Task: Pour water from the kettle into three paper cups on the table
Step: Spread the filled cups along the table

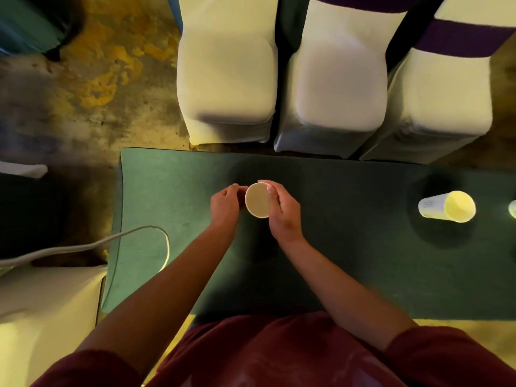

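both hands meet over the middle of the green table (349, 247). the right hand (283, 212) is grasping a paper cup (257, 200), its grip wrapped around the side. the left hand (224, 203) touches the same cup with bent fingertips. nothing shows inside it. well to the right of this cup, a second paper cup (446, 206) stands alone. behind the table are three white covered chairs (339, 85). a pale cable (97, 244) loops over the table's left edge.
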`<move>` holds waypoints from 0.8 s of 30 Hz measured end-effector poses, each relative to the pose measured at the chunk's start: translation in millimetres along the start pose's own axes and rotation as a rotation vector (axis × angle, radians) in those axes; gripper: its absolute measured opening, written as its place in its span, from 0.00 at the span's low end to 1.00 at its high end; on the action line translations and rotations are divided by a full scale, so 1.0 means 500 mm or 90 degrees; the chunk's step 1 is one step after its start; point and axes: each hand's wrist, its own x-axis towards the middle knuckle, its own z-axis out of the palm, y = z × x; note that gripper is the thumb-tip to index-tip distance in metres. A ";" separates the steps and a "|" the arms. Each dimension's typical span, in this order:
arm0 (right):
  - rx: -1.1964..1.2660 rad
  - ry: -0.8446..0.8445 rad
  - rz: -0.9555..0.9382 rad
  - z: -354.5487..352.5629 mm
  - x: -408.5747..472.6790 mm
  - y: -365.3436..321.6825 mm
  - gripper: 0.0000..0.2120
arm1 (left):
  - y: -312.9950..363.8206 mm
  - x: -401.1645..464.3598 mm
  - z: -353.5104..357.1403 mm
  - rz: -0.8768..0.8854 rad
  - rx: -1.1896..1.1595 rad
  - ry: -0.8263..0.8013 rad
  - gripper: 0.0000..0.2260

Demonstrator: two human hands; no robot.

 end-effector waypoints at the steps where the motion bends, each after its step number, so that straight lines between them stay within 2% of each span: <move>1: -0.001 -0.006 0.004 0.002 -0.001 0.002 0.16 | -0.002 -0.001 -0.002 0.007 0.010 0.001 0.14; 13: -0.012 -0.025 0.032 -0.020 -0.004 0.013 0.15 | -0.009 -0.022 -0.004 0.021 -0.049 0.003 0.13; 20: -0.021 0.015 -0.055 -0.078 -0.019 -0.024 0.16 | 0.031 -0.038 -0.023 0.047 -0.149 0.087 0.11; 24: -0.002 0.011 -0.099 -0.142 -0.030 -0.032 0.13 | 0.060 -0.070 -0.011 0.119 -0.176 0.105 0.11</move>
